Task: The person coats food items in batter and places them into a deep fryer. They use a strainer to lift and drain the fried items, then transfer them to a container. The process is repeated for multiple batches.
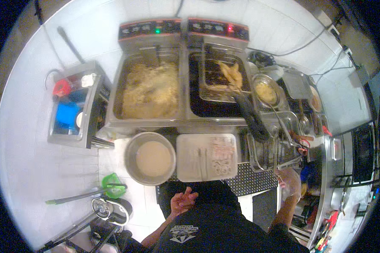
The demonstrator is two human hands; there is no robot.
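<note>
My bare left hand (184, 201) is before my dark shirt, fingers loosely bent and apart, holding nothing. Off to the right, my right hand (288, 182), in a clear plastic glove, is by the near edge of a clear container (289, 161); blur hides whether it grips anything. Between my body and the fryers are a round metal pot of pale batter (153, 158) and a white tray (193, 158) with floured pieces and a pair of sticks. Bubbling oil fills the left fryer (150, 91). Fried pieces (232, 76) lie in a wire basket (205, 93) with a black handle over the right fryer.
A metal stand (90, 126) with a blue item and a red item is at left. Below are a green dustpan-like item (114, 186) and a bin (122, 212). A bowl of yellowish food (266, 91), metal containers and tongs crowd the right. A steel counter (326, 177) runs along the far right.
</note>
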